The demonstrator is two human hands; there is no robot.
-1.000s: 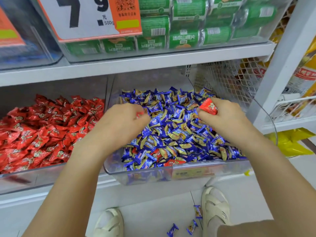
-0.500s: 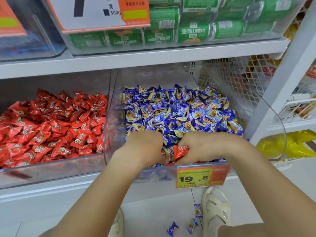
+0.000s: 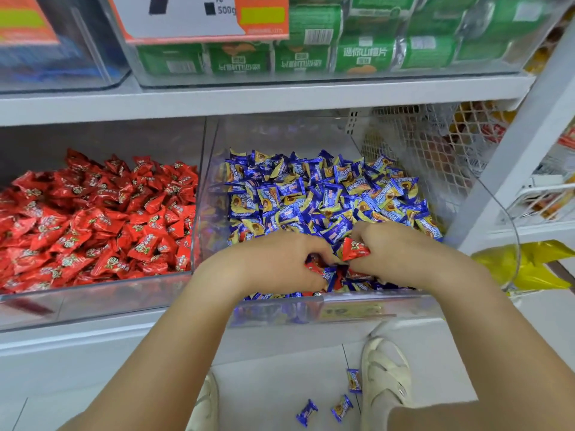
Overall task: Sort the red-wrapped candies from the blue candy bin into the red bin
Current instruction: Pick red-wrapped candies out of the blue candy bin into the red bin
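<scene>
Both hands are down in the near end of the blue candy bin (image 3: 485,194), close together. Right hand (image 3: 401,256) pinches a red-wrapped candy (image 3: 356,248) between thumb and fingers, the wrapper sticking out toward the left hand and lifted just above the blue pile. Left hand (image 3: 280,262) has its fingers curled down into the candies; a bit of red wrapper (image 3: 312,269) shows right at its fingertips, but whether it actually grips that piece cannot be told. More red shows among the blue wrappers between and under the two hands, near the bin's front wall.

Blue-wrapped candies (image 3: 311,194) fill the rest of that clear bin out to its far wall. Just to the left, touching side by side behind a clear divider wall, stands the red bin (image 3: 93,301), heaped with red candies (image 3: 93,219). That divider rises between the held candy and the red heap.

On the shelf above sit green packets (image 3: 364,54) in a clear bin with a price card (image 3: 199,17) on its front. Three blue candies (image 3: 342,407) lie on the floor near a pale sandal (image 3: 385,371). A white mesh panel (image 3: 429,144) stands at the far right.
</scene>
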